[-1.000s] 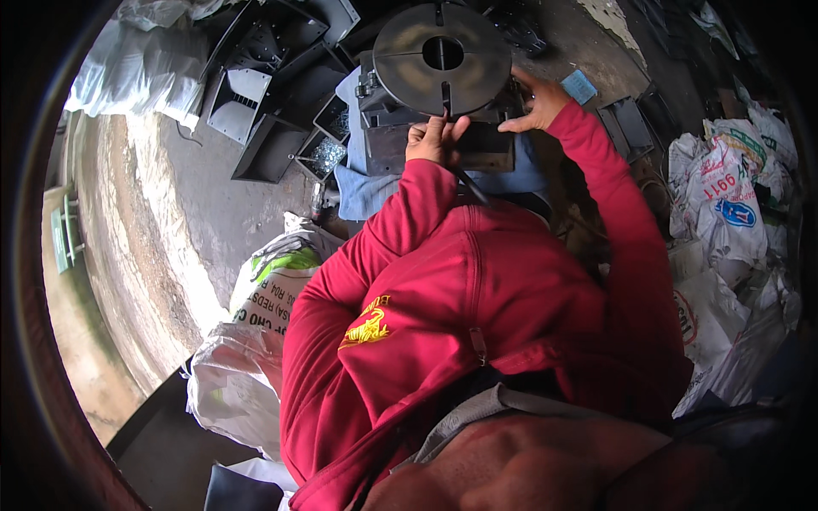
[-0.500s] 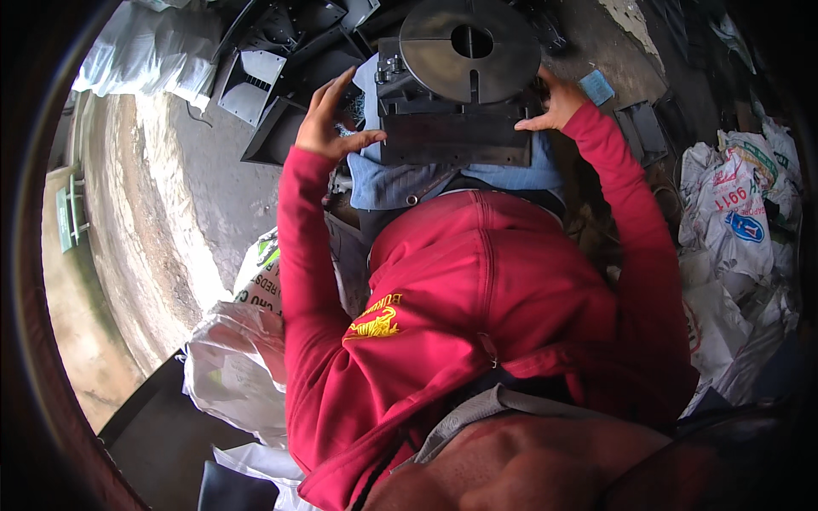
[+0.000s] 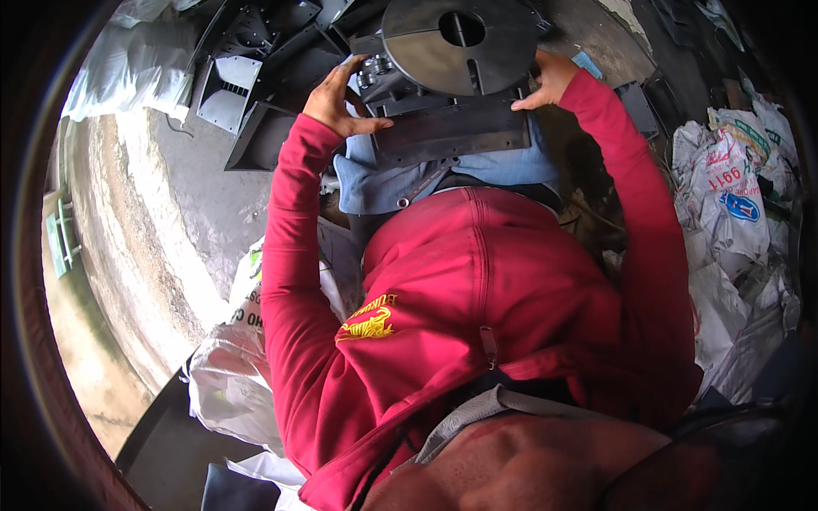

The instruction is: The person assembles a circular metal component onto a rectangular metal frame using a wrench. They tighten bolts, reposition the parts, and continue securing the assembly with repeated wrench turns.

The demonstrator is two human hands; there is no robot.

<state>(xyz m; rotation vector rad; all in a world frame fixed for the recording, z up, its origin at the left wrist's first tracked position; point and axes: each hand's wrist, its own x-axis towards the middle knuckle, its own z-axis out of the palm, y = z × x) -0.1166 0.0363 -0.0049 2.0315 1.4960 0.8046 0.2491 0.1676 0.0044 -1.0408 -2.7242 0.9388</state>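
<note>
A black metal assembly (image 3: 456,136) lies across my lap, over blue jeans (image 3: 371,189). On its upper side is a large round disc (image 3: 511,60) with a central hole and a narrow slot. My left hand (image 3: 339,102) grips the left side, thumb along the front plate and fingers by a small metal fitting (image 3: 372,70). On the opposite side my right hand (image 3: 552,79) holds the edge, its thumb pressed to the plate's corner. The undersides and some right fingertips are hidden.
Black metal parts (image 3: 260,132) are piled at the far left, beside a translucent plastic sack (image 3: 136,68). Printed white sacks (image 3: 724,179) crowd the right side. Another white bag (image 3: 226,375) lies near my left elbow. A small blue piece (image 3: 588,64) lies beyond my right hand.
The assembly has shifted slightly up and left in view, and its front plate now sits at a slant. My left hand has closed in on its side.
</note>
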